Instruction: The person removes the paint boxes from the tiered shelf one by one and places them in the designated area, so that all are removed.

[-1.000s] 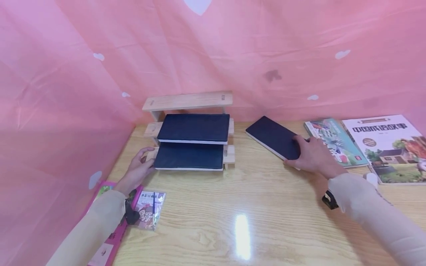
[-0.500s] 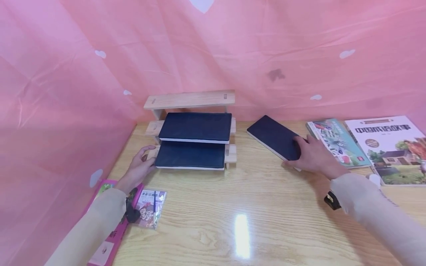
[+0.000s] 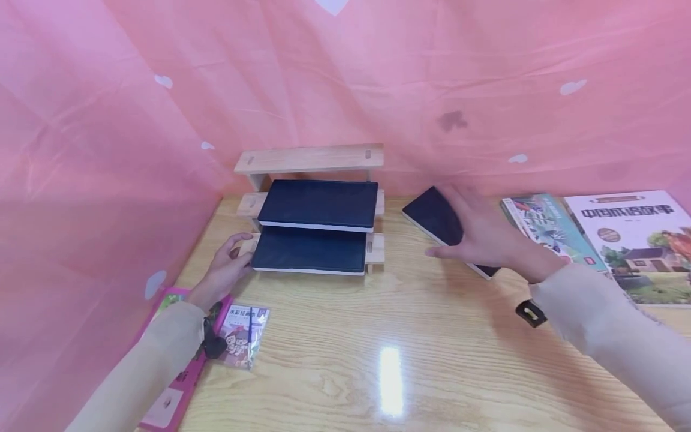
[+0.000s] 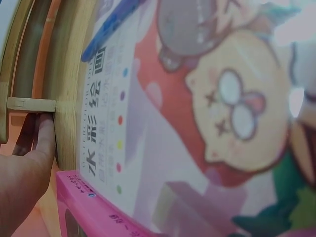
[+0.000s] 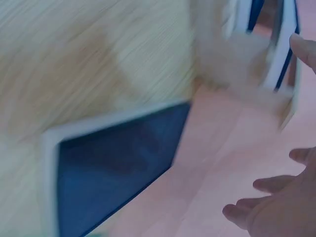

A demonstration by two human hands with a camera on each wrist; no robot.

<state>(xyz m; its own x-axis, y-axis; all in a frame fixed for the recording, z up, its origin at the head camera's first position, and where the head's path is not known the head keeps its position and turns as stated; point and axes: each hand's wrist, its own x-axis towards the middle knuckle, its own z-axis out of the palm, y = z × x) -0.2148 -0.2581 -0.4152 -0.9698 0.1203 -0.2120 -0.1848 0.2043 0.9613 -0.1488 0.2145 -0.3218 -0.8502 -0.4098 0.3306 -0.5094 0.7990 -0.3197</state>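
Observation:
My left hand [image 3: 222,273] holds the left end of the lowest step of a tiered wooden rack [image 3: 310,159]; in the left wrist view its fingers [image 4: 44,138] lie against the wood. Dark blue notebooks with white page edges lie on the rack: an upper notebook [image 3: 320,204] on the middle step and a lower notebook [image 3: 310,251] on the lowest. My right hand [image 3: 483,234] hovers with spread fingers over a third dark blue notebook [image 3: 430,213], slanted on the table and partly hidden by it. In the right wrist view this notebook [image 5: 118,163] is apart from the fingers.
On the right lie a teal illustrated book [image 3: 558,225] and a large white picture book [image 3: 626,234]. At the left, a pink-edged box [image 3: 180,384] and a plastic-wrapped painting book with a brush [image 3: 240,339] lie under the left forearm. A pink curtain [image 3: 410,90] stands behind the wooden table [image 3: 324,354].
My right hand has let go of the slanted notebook's near end, lifted, and moved left with its fingers spread. The left hand stays at the rack, and the notebooks keep their places.

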